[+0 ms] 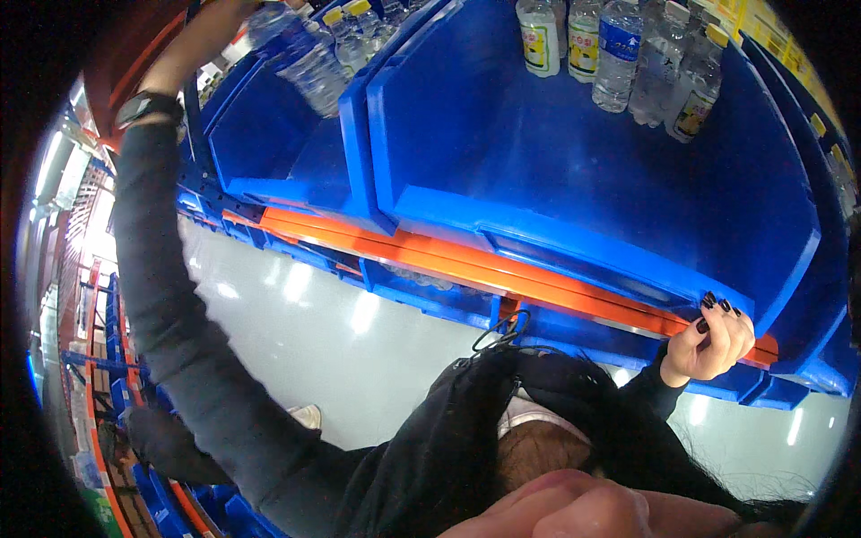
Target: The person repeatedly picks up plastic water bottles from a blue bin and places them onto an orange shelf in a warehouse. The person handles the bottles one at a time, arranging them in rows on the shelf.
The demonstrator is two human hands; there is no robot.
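Note:
My left hand reaches up at the upper left and is partly cut off by the top edge. It is at the upper end of a blurred, tilted clear plastic bottle over the left blue plastic bin; the fingers cannot be seen. My right hand, with dark-painted nails, is at the front rim of the larger blue bin. Its fingers are curled, and no object shows in them. Several upright bottles stand at the back of that bin, among them a blue-labelled water bottle and a yellow-capped bottle.
An orange shelf beam runs below the bin fronts, with more blue bins on a lower level. Other yellow-capped bottles stand behind in the left bin. A black cable loops in front of my body above the grey floor.

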